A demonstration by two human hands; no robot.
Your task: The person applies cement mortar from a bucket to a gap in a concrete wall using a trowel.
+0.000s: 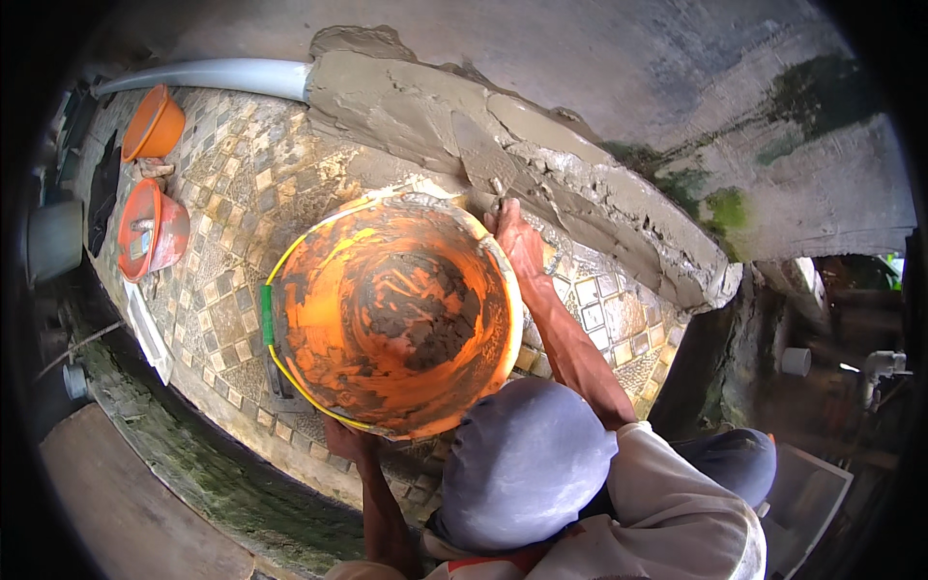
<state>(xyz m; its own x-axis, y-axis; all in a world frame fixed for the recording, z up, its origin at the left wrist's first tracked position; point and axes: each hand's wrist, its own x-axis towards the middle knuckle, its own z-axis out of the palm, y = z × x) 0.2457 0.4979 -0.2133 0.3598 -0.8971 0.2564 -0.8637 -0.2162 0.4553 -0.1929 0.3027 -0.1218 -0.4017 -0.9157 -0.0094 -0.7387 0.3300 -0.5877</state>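
A large orange bucket with a yellow rim stands in front of me, its inside smeared with grey mortar. My left hand is against the bucket's near left side, its fingers hidden by the rim. Beyond the bucket's right rim, my right hand is closed around the handle of a trowel. The mortar-coated blade lies against a long band of wet mortar along the foot of the wall. A green grip shows on the bucket's handle.
A grey pipe runs into the mortar band at the far left. Two orange tubs stand on the patterned tile floor. A mossy ledge borders the near left. My knee rises close to the bucket.
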